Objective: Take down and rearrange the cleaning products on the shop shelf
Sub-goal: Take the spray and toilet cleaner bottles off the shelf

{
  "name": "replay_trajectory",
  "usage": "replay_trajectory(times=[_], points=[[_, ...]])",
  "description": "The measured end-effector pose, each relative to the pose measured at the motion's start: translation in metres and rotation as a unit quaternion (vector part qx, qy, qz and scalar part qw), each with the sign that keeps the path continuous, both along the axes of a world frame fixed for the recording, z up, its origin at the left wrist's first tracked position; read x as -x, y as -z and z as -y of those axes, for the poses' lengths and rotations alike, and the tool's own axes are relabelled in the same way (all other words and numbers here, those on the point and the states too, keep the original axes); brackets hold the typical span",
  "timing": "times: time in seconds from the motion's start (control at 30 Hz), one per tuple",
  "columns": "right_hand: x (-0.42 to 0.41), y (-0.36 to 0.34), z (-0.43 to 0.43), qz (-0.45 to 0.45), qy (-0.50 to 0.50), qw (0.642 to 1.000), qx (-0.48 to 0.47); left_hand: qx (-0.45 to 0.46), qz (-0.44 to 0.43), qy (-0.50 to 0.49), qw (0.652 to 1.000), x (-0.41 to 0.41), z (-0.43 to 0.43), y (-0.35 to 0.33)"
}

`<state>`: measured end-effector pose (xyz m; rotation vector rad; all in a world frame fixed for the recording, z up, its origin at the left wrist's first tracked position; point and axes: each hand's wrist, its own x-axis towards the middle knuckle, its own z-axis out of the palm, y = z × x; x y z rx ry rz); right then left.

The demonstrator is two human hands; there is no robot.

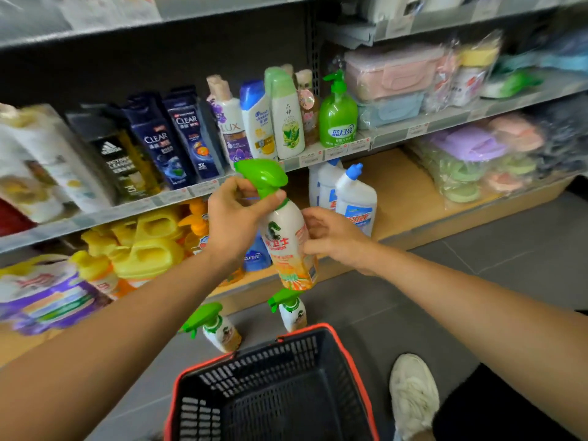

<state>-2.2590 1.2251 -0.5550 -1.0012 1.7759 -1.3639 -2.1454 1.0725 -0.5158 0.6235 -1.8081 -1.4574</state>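
Head camera, and here we are at centre frame: the left hand [234, 221] is wrapped round the neck of a spray bottle [288, 249], fingers curled just under its green trigger, while the right hand [331, 240] closes on the bottle's body from the right side, fingertips pressing the label. The bottle hangs in mid-air, tilted, in front of the bottom shelf [404, 198] and above the floor. Down at lower centre, two matching bottles stand on the tiles, the left floor bottle [221, 329] and the right floor bottle [292, 311], just beyond the basket [254, 367]. Right of centre, white bottles with blue caps [354, 195] sit on the shelf board; yellow jugs [149, 246] crowd the left. To my eye this one is mid-transfer. Best play: carry the weight at the neck, steady the body with the right hand, keep fingers off the trigger, and set it base-first, upright, label out, without knocking its neighbours.
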Motion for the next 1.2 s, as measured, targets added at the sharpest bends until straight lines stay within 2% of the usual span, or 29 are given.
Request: replay_trajectory(times=[0.13, 0.2, 0.27, 0.33, 0.4, 0.47, 0.6, 0.8, 0.93, 1.03, 1.1, 1.2], points=[[-0.038, -0.019, 0.009, -0.126, 0.052, 0.991, 0.009, -0.083, -0.033, -0.012, 0.996, -0.024, -0.003, -0.016], [-0.048, -0.021, 0.011, -0.134, 0.075, 0.988, 0.027, -0.077, -0.023, 0.009, 0.997, -0.037, -0.004, -0.023], [-0.048, -0.017, 0.01, -0.075, 0.062, 0.995, 0.031, -0.006, 0.013, 0.038, 0.999, -0.054, 0.002, -0.029], [-0.048, -0.013, 0.006, -0.008, 0.038, 0.999, 0.035, 0.103, 0.046, 0.043, 0.993, -0.073, 0.015, -0.033], [-0.049, -0.01, 0.005, 0.042, 0.018, 0.998, 0.037, 0.143, 0.054, 0.015, 0.988, -0.088, 0.033, -0.031], [-0.051, -0.007, 0.007, 0.079, 0.006, 0.996, 0.035, 0.103, 0.046, 0.014, 0.994, -0.099, 0.048, -0.026], [-0.055, -0.003, 0.008, 0.131, -0.037, 0.991, 0.014, -0.033, 0.05, 0.139, 0.988, -0.103, 0.051, -0.015], [-0.062, 0.008, 0.011, 0.15, -0.111, 0.982, -0.027, -0.022, 0.012, 0.168, 0.986, -0.106, 0.046, -0.003], [-0.068, 0.012, 0.019, 0.122, -0.132, 0.983, -0.037, -0.011, 0.03, 0.175, 0.984, -0.11, 0.046, 0.001], [-0.062, 0.001, 0.026, 0.109, -0.089, 0.99, 0.009, 0.02, 0.07, 0.16, 0.984, -0.111, 0.038, 0.016], [-0.055, -0.005, 0.028, 0.044, -0.042, 0.998, 0.013, 0.079, 0.114, 0.154, 0.978, -0.114, 0.032, 0.027], [-0.056, 0.003, 0.031, -0.084, -0.089, 0.992, -0.027, 0.165, 0.149, 0.158, 0.962, -0.115, 0.029, 0.036]])
